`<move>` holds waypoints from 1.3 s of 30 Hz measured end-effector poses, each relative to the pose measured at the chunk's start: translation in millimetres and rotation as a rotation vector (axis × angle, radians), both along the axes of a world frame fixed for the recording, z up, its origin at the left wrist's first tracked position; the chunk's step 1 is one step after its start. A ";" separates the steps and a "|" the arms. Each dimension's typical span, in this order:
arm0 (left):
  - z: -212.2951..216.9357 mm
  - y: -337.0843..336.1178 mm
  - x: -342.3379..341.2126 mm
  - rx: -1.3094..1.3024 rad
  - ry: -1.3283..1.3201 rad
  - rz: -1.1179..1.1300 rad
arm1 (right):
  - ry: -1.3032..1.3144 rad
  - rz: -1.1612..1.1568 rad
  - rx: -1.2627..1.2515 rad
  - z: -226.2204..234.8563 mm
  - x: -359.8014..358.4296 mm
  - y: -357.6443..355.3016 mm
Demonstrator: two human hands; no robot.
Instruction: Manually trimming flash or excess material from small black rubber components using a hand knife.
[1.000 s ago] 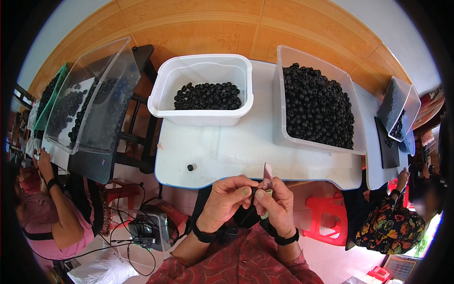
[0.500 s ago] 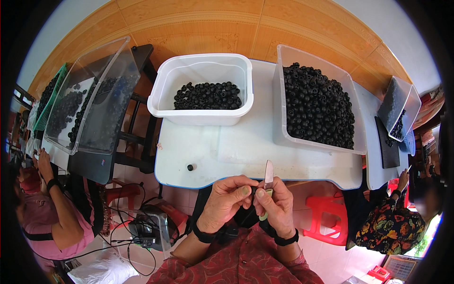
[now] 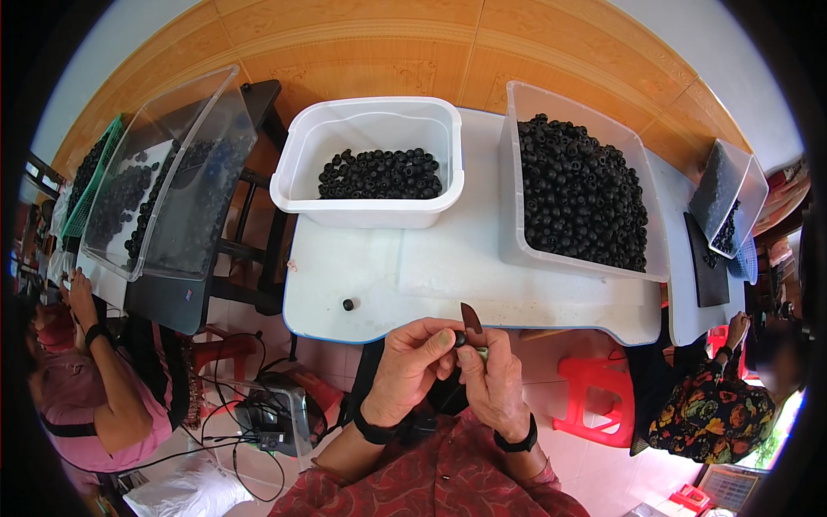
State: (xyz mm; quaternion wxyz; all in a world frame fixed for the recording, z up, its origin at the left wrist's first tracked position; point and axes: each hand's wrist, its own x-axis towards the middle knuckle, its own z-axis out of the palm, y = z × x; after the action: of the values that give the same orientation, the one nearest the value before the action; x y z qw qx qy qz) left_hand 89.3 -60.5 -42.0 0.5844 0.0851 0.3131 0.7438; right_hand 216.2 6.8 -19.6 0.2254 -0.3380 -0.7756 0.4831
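Between the thumb and fingers of my left hand (image 3: 409,366) is a small round black part (image 3: 460,339). My right hand (image 3: 497,375) grips a small knife (image 3: 470,318) with a pale green handle, mostly hidden by the fingers. The blade points up and away, its face now dark, and my right thumb lies close to the part. Both hands meet just off the table's near edge. One loose black part (image 3: 348,304) rests on the white table (image 3: 370,267) to the left.
A white tub (image 3: 366,208) holds several black parts; right of it, a clear bin (image 3: 586,265) is heaped with more. Clear bins (image 3: 138,263) stand on the left table. Co-workers sit at left (image 3: 103,396) and right (image 3: 715,405). A red stool (image 3: 594,401) stands below.
My right hand has turned the knife, so the blade leans left and shows a dark face. My hands have come closer together, and the black part shows more plainly.
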 end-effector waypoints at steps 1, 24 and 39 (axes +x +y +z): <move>-0.3 -0.3 0.1 -0.003 0.008 0.002 | 0.000 0.000 0.000 0.1 -0.4 0.0; 4.3 0.2 7.1 -0.074 0.203 0.104 | -0.006 -0.017 0.182 -11.2 -4.4 2.1; 0.7 2.2 7.5 -0.058 0.252 0.146 | 0.050 -0.007 0.349 -11.4 -8.7 4.7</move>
State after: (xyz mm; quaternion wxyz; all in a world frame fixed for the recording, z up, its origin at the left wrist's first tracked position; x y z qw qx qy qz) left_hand 96.8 -58.3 -41.3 0.4869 0.1378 0.4109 0.7584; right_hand 207.5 11.4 -31.0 0.3016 -0.2844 -0.8407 0.3485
